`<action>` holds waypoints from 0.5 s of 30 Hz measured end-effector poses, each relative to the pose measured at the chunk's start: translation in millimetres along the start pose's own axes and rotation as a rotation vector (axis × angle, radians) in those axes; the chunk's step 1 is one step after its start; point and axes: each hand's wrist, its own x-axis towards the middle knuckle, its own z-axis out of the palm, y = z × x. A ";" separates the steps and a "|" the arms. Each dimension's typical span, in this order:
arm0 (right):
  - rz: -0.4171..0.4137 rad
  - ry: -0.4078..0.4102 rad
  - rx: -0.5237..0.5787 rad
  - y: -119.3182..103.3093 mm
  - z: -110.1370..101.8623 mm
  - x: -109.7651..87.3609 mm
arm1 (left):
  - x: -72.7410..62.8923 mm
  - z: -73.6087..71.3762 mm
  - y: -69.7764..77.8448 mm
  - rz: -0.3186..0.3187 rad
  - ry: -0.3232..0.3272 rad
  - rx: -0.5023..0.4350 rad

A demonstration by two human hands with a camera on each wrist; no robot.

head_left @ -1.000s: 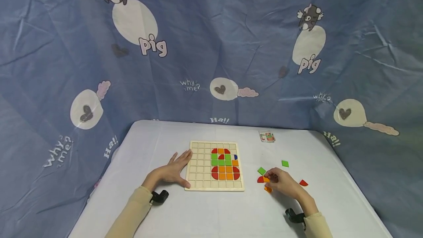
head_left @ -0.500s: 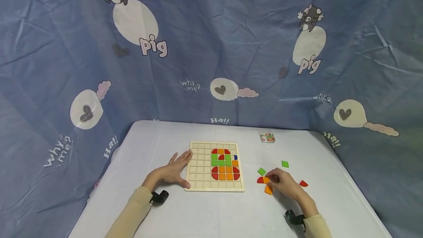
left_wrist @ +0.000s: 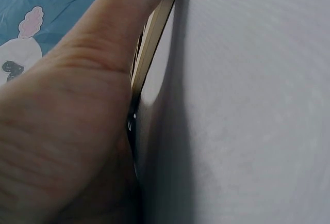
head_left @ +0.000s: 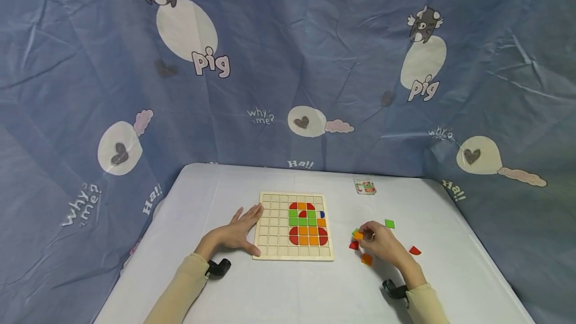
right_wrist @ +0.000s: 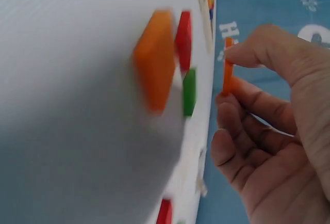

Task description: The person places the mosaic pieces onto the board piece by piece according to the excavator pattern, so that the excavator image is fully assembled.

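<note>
My right hand (head_left: 381, 242) pinches an orange tile (right_wrist: 228, 66) between thumb and index finger, lifted off the table. Below it on the cloth lie another orange tile (head_left: 366, 259), a red tile (head_left: 354, 245) and a partly covered green tile (right_wrist: 190, 92). My left hand (head_left: 235, 231) rests spread at the left edge of the wooden grid board (head_left: 272, 250), fingers straight, thumb at the lower left corner. Red, orange, green and blue tiles fill cells on the board's right side. In the left wrist view my hand (left_wrist: 72, 100) hides most of the board's edge (left_wrist: 152, 41).
A small printed card (head_left: 365, 187) lies at the back right of the white table (head_left: 270, 294). To the right of my right hand are a loose green square (head_left: 389, 224) and a red quarter-round tile (head_left: 415, 250). A blue patterned cloth (head_left: 288, 64) hangs behind.
My right hand has picked up the orange tile beside the red one and raised it slightly up and to the left. My left hand keeps its place on the board.
</note>
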 end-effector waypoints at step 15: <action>-0.273 -0.051 0.024 -92.8 57.4 67.3 | 0.8 -0.9 -1.4 -0.018 -0.015 0.012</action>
